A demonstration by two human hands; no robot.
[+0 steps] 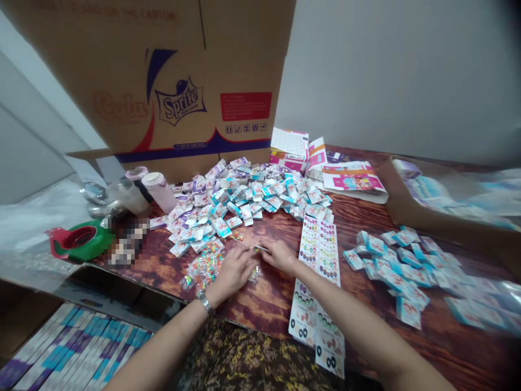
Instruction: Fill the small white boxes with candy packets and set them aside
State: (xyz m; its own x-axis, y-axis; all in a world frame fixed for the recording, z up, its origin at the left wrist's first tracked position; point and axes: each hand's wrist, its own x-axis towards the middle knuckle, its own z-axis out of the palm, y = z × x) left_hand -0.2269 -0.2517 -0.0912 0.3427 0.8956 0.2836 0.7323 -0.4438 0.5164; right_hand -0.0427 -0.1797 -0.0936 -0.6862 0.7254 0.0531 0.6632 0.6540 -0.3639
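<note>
My left hand (237, 267), with a metal watch on its wrist, is closed low over the wooden table (268, 301), its fingertips meeting those of my right hand. Between thumb and fingers my right hand (280, 256) pinches a small flat thing (260, 248), seen edge-on and too small to name. Whatever my left fingers hold is hidden. Clear bags of coloured candy (203, 266) lie beside my left hand, and another candy bag (255, 273) shows between the hands. Behind them is a heap of small white, blue and purple boxes (248, 195). Printed sticker sheets (317, 271) lie under my right forearm.
A tall carton (183, 108) stands at the back. Cups (158, 190) and a green tape roll (87, 244) sit at left. More small boxes (399, 260) are scattered at right, before an open carton (427, 217). Packed boxes (69, 347) fill a carton below left.
</note>
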